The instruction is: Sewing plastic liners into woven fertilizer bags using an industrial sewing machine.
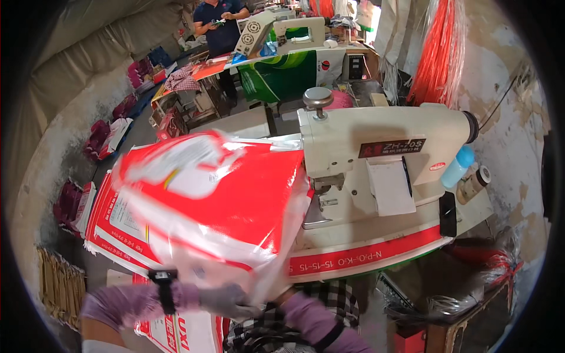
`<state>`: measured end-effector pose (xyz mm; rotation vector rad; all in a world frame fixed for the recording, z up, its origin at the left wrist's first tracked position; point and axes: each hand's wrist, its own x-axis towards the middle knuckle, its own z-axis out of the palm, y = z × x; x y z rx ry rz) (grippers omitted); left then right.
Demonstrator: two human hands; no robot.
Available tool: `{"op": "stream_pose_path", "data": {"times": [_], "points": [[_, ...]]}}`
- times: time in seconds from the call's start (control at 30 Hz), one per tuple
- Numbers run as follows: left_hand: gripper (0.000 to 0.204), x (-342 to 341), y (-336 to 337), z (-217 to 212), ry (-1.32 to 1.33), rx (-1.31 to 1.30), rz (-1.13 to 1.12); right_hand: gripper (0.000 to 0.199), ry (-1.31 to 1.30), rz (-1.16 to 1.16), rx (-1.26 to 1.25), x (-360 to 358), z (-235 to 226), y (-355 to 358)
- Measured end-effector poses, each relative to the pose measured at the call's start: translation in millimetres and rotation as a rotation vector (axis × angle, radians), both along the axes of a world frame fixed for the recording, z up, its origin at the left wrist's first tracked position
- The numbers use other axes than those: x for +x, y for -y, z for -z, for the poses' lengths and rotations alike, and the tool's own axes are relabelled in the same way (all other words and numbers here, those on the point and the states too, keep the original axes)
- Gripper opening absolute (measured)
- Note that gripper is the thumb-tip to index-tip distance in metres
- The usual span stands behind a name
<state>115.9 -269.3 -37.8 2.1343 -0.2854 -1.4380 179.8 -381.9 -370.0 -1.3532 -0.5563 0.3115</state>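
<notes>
Red-and-white woven sack (223,194), held up before a cream sewing machine (376,159).

The sack is gripped at its lower edge by the gloved left hand (226,297); the right hand is hidden behind it, its grip not to be told. Its long axis runs left to right, blurred, lying above both forearms, left of the machine's needle area.

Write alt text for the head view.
Both hands, left hand clearest, lift a blurred red-and-white woven plastic sack beside a cream industrial sewing machine. More printed sacks lie stacked at left; another person stands behind.
</notes>
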Motion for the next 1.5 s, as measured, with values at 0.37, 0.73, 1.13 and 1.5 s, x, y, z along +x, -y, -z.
{"op": "stream_pose_path", "data": {"times": [0.37, 0.73, 1.13, 1.5], "points": [[0.017, -6, 69, -51, 0.523, 0.124, -0.080, 0.048, -0.761, 0.129, 0.369, 16, -255, 77], [0.019, 74, 81, -79, 0.391, 0.277, 0.972, 0.020, 0.395, 0.227, -0.919, 28, -233, 68], [0.018, 190, 49, -90, 0.868, 0.343, 0.588, 0.028, 0.219, 0.205, -1.229, 129, -235, 29], [0.010, 18, 115, -42, 0.856, 0.026, 0.279, 0.040, 0.047, 0.218, -0.843, 67, -246, 70]]}}
